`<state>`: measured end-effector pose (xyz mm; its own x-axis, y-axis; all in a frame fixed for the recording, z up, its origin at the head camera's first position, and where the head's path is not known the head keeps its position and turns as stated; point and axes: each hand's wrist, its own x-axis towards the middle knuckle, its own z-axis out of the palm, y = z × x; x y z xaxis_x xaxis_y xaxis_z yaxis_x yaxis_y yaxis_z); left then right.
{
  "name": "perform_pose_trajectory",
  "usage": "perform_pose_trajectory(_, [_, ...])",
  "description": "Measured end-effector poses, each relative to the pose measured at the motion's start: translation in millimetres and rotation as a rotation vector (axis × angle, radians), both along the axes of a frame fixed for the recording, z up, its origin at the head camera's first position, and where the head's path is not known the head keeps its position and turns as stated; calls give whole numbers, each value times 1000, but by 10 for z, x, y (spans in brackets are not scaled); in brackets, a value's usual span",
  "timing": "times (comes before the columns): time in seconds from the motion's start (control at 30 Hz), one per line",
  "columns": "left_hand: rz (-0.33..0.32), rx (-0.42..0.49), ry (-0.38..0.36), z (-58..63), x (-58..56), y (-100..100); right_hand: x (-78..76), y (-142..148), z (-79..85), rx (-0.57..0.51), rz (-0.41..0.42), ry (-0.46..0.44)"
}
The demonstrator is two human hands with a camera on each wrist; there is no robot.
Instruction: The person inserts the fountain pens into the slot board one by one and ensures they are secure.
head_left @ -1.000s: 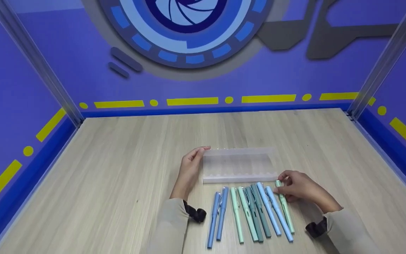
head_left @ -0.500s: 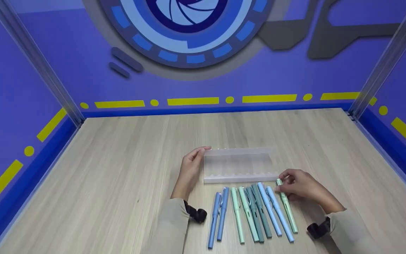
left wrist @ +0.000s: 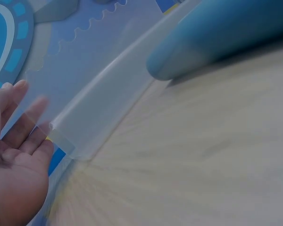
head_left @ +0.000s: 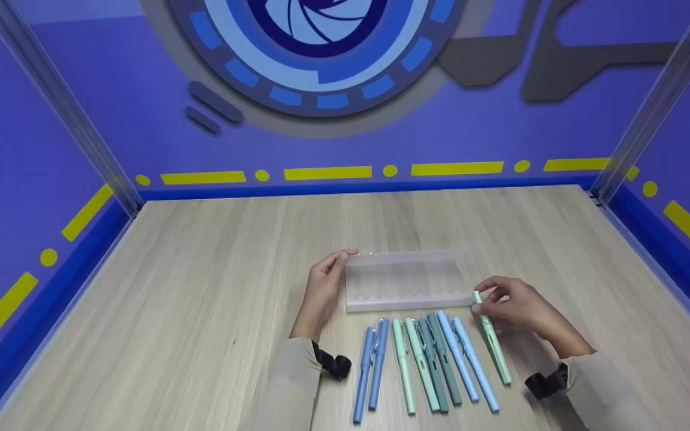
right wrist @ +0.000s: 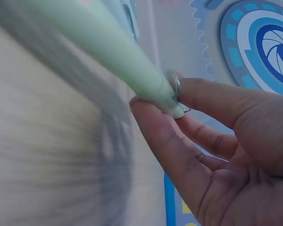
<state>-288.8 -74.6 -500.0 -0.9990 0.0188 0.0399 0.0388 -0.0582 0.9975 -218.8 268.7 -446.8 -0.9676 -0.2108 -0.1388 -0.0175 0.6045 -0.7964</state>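
A translucent plastic pen tray [head_left: 405, 278] with scalloped edges lies on the table. At its left end, my left hand [head_left: 323, 281] holds the far corner; in the left wrist view some fingers [left wrist: 35, 110] show through the plastic. My right hand [head_left: 513, 305] pinches a light green pen [head_left: 493, 341] near its clip end, beside the tray's near right corner. This pen slants toward me, and the right wrist view shows its cap end between thumb and finger. Along the tray's near side lie two blue pens [head_left: 364, 374], two light green pens [head_left: 403, 365], two dark teal pens [head_left: 444, 359] and two light blue pens [head_left: 477, 365].
The wooden table [head_left: 201, 287] extends to the left, right and behind the tray. Blue printed panels [head_left: 321, 149] wall it at the back and both sides, with metal posts [head_left: 650, 108] at the far corners.
My right hand has lifted the light green pen slightly and moved it right and away from me, apart from the light blue pens. My left hand and the tray stay in place.
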Motion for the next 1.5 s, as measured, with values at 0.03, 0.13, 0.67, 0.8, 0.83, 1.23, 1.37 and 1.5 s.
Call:
perform_pose_trajectory(0.03, [1,1,3,-1,0,1,-6,0,9,4,-2,14])
perform_pose_trajectory(0.13, [1,1,6,-2,2,5,-24,0,36,6,-8,39])
perform_pose_trajectory(0.67, [-7,9,7,-29,13,8,-101,-38,201,-14,-22,58])
perform_pose_trajectory(0.8, [-9,5,-7,-15,14,0,-133,-63,252,-37,-44,99])
perform_pose_trajectory(0.83, [-7,5,-9,-16,11,-2,-139,-69,267,-48,-48,111])
perform_pose_trajectory(1.23, [-11,-10,3,-8,23,-17,-240,-164,336,-132,-186,265])
perform_pose_trajectory(1.37, [-15,-26,2,-5,24,-23,-278,-187,327,-175,-225,323])
perform_pose_trajectory(1.5, [-20,-35,-3,-7,20,-26,-314,-205,325,-225,-252,362])
